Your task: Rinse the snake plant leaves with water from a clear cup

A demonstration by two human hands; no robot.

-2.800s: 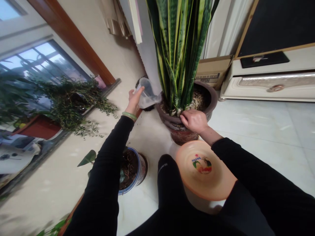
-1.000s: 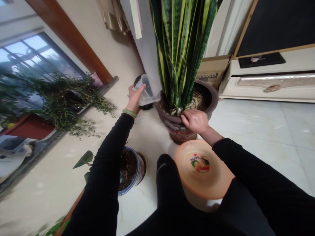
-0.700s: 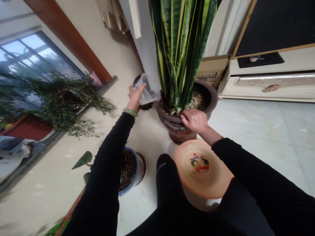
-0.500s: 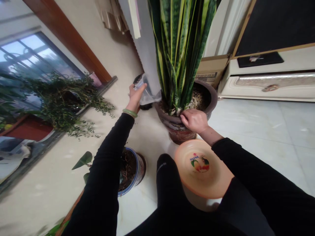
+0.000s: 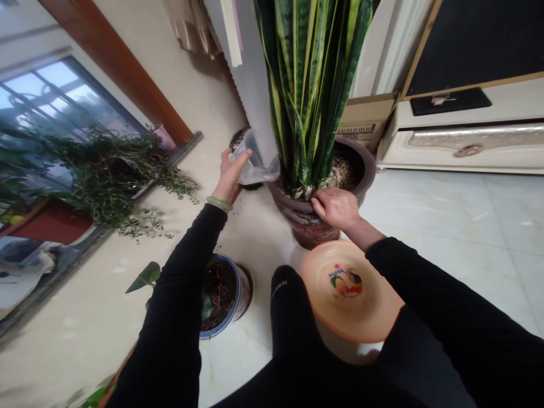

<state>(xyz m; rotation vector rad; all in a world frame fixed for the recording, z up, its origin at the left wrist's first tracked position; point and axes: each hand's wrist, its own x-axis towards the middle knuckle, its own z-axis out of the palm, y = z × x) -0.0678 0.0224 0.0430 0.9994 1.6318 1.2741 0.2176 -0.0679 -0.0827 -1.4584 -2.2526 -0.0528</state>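
Observation:
My left hand (image 5: 232, 170), with a green bangle at the wrist, is closed around a translucent plastic container (image 5: 259, 167). The container lies tilted, and its far end is at the left rim of a large brown flower pot (image 5: 317, 229). Tall striped leaves of a snake plant (image 5: 304, 107) rise from that pot. At the pot's front rim my right hand (image 5: 335, 208) is closed, its thumb on the outside and its curled fingertips hidden. Pale soil and bits (image 5: 340, 170) show inside the pot behind this hand.
A peach-coloured plastic basin (image 5: 365, 317) stands on the floor before the pot, near my knee. To the left is a blue-rimmed pot (image 5: 242, 294) of dark soil. Trailing plants (image 5: 114, 164) hang from the windowsill. A white drawer cabinet (image 5: 463, 141) and a cardboard box (image 5: 369, 113) are behind right.
My left hand has shifted slightly left and back toward me, and the plastic container has turned a little with it. My right hand stays at the pot's rim.

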